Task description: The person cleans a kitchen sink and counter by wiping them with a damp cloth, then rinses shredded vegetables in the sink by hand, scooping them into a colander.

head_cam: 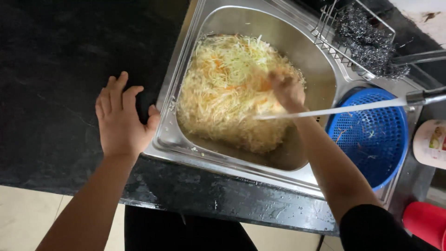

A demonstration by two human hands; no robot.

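Black counter (55,93) bears the flat, open left hand (121,118), seemingly bracing; the blurred right hand (287,90), grip unclear, sits in shredded cabbage (223,88) filling the steel sink (320,69) under running water (334,110)

You are standing in a kitchen.
A steel sink (325,60), running tap (425,96) and black counter (55,93) are showing it.

a single head-worn camera is looking almost straight down, close in, from above the person's arms. it is facing a steel sink (260,167) set in a black counter (55,93), both forearms entering from the bottom edge.
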